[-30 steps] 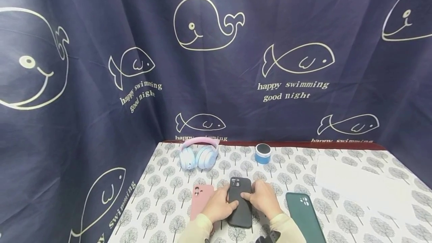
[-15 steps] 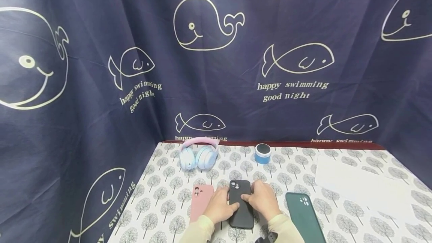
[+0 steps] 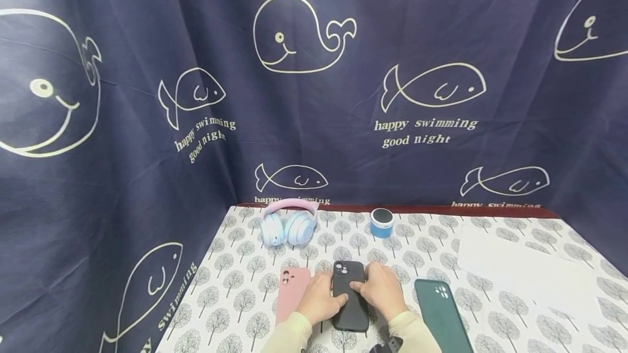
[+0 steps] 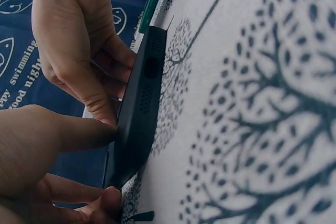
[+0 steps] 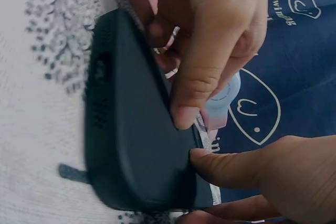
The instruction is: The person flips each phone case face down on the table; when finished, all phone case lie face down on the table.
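Note:
A black phone case (image 3: 350,317) lies back side up at the front middle of the table, its camera corner pointing away from me. My left hand (image 3: 320,299) grips its left edge, thumb on the back and fingers along the side. On the opposite edge my right hand (image 3: 385,290) holds it the same way, thumb (image 5: 226,166) pressing the back. Speaker holes and a port opening show along the case's (image 4: 142,103) bottom edge in the left wrist view. A pink phone case (image 3: 291,292) is partly hidden behind my left hand. To the right lies a green phone case (image 3: 444,317).
Pink and pale-blue headphones (image 3: 299,229) stand at the back left of the tree-print tablecloth (image 3: 255,293). A small blue round speaker (image 3: 381,227) is at the back middle. White flat sheets (image 3: 520,266) cover part of the right side. A navy curtain (image 3: 314,124) hangs behind.
Over the first half second the black phone case shifted slightly towards me and to the right, both hands staying on it. Since then hands and case have hardly moved.

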A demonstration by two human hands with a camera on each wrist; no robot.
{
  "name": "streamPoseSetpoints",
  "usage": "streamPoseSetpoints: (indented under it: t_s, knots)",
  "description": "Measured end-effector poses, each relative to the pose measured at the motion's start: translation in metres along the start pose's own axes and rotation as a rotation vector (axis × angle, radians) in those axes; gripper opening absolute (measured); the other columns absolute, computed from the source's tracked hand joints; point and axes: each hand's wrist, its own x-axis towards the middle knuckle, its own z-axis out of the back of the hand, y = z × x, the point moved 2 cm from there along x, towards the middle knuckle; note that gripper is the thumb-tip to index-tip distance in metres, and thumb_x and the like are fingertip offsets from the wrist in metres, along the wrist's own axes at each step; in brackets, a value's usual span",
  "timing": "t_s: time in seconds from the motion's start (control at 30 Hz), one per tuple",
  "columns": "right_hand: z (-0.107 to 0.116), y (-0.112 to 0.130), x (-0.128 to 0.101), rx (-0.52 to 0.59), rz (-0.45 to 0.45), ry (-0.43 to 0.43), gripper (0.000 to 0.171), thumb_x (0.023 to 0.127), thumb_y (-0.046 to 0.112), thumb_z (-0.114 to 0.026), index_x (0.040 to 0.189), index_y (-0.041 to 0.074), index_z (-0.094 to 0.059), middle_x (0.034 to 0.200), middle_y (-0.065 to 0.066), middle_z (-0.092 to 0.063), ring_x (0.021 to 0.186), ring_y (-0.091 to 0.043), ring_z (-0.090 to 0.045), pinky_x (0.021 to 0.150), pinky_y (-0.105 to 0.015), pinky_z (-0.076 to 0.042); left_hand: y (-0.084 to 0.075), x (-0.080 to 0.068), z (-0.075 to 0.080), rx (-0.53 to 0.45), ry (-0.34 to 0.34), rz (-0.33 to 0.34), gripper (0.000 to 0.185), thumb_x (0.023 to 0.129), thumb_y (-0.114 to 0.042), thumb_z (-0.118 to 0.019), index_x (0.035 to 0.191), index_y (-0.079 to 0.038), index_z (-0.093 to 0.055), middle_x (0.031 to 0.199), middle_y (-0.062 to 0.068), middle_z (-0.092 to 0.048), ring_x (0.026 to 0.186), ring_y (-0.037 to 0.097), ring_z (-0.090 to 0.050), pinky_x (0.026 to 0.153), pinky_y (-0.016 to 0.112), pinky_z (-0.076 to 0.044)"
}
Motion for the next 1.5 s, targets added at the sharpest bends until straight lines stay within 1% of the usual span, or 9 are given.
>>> streamPoseSetpoints:
  t_s: [0.17, 0.27, 0.4, 0.5, 0.67, 0.83, 1.0, 1.2, 1.5]
  knots:
    - [0.017, 0.004, 0.0, -0.035, 0.015, 0.002, 0.042, 0.076, 0.033, -0.084, 0.093, -0.003, -0.07, 0.073, -0.007, -0.065, 0.065, -0.022, -0.06, 0.06, -0.04, -0.05, -0.008, 0.0, 0.004, 0.019, -0.029, -0.012, 0.045, 0.083, -0.021, -0.075, 0.118, 0.005, -0.063, 0.089, 0.003, -0.054, 0.078, 0.016, -0.049, 0.073, 0.039, -0.048]
    - [0.035, 0.006, 0.001, -0.043, 0.029, -0.022, 0.048, 0.081, 0.034, -0.08, 0.109, -0.003, -0.07, 0.093, -0.016, -0.069, 0.084, -0.034, -0.066, 0.073, -0.049, -0.053, -0.021, 0.001, 0.007, 0.059, -0.072, -0.027, 0.05, 0.087, -0.022, -0.072, 0.126, 0.007, -0.06, 0.092, 0.003, -0.055, 0.079, 0.015, -0.051, 0.074, 0.039, -0.048]
    - [0.064, 0.001, -0.001, -0.033, 0.055, -0.082, 0.051, 0.085, 0.033, -0.075, 0.122, -0.001, -0.066, 0.12, -0.026, -0.061, 0.11, -0.046, -0.057, 0.09, -0.059, -0.045, -0.046, 0.005, 0.007, 0.088, -0.12, -0.074, 0.053, 0.089, -0.024, -0.069, 0.13, 0.008, -0.058, 0.091, 0.004, -0.058, 0.08, 0.018, -0.056, 0.075, 0.04, -0.05]
    - [0.083, -0.01, -0.007, -0.023, 0.055, -0.123, 0.052, 0.086, 0.029, -0.075, 0.125, -0.003, -0.064, 0.122, -0.031, -0.057, 0.112, -0.049, -0.054, 0.093, -0.061, -0.043, -0.065, 0.009, 0.0, 0.094, -0.112, -0.117, 0.052, 0.09, -0.026, -0.066, 0.129, 0.007, -0.059, 0.09, 0.003, -0.059, 0.081, 0.019, -0.058, 0.076, 0.041, -0.051]
    - [0.108, -0.044, -0.017, -0.057, 0.005, -0.133, 0.052, 0.086, 0.025, -0.073, 0.126, -0.006, -0.061, 0.123, -0.034, -0.058, 0.111, -0.052, -0.054, 0.091, -0.062, -0.043, -0.089, 0.018, -0.026, 0.089, -0.033, -0.131, 0.053, 0.089, -0.029, -0.068, 0.129, 0.004, -0.061, 0.085, 0.0, -0.06, 0.074, 0.014, -0.057, 0.066, 0.034, -0.051]
    - [0.125, -0.082, -0.02, -0.078, -0.12, -0.009, 0.058, 0.084, 0.028, -0.075, 0.125, -0.009, -0.059, 0.112, -0.033, -0.064, 0.094, -0.048, -0.063, 0.078, -0.059, -0.05, -0.104, 0.019, -0.055, 0.113, 0.038, -0.096, 0.044, 0.088, -0.031, -0.07, 0.115, 0.002, -0.068, 0.086, 0.005, -0.067, 0.076, 0.018, -0.064, 0.069, 0.036, -0.054]
    - [0.136, -0.113, -0.026, -0.09, -0.255, 0.132, 0.045, 0.076, 0.026, -0.082, 0.099, -0.008, -0.063, 0.083, -0.02, -0.066, 0.072, -0.031, -0.061, 0.063, -0.048, -0.051, -0.116, 0.014, -0.081, 0.084, 0.114, -0.06, 0.043, 0.087, -0.034, -0.071, 0.11, 0.002, -0.069, 0.093, 0.011, -0.071, 0.085, 0.025, -0.068, 0.077, 0.038, -0.055]
    - [0.124, -0.117, -0.028, -0.029, -0.262, 0.142, 0.027, 0.069, 0.011, -0.083, 0.077, 0.001, -0.06, 0.067, -0.007, -0.059, 0.061, -0.022, -0.058, 0.057, -0.038, -0.05, -0.113, 0.01, -0.097, 0.155, 0.128, -0.107, 0.034, 0.082, -0.04, -0.076, 0.09, -0.008, -0.068, 0.07, -0.003, -0.059, 0.062, 0.011, -0.053, 0.06, 0.028, -0.048]
    - [0.115, -0.113, -0.028, -0.051, -0.25, 0.118, 0.023, 0.064, -0.001, -0.075, 0.083, -0.006, -0.064, 0.074, -0.011, -0.061, 0.071, -0.029, -0.061, 0.068, -0.053, -0.054, -0.113, 0.011, -0.113, 0.293, 0.126, -0.138, 0.04, 0.076, -0.04, -0.079, 0.097, -0.008, -0.068, 0.071, -0.005, -0.053, 0.063, 0.009, -0.05, 0.06, 0.027, -0.046]
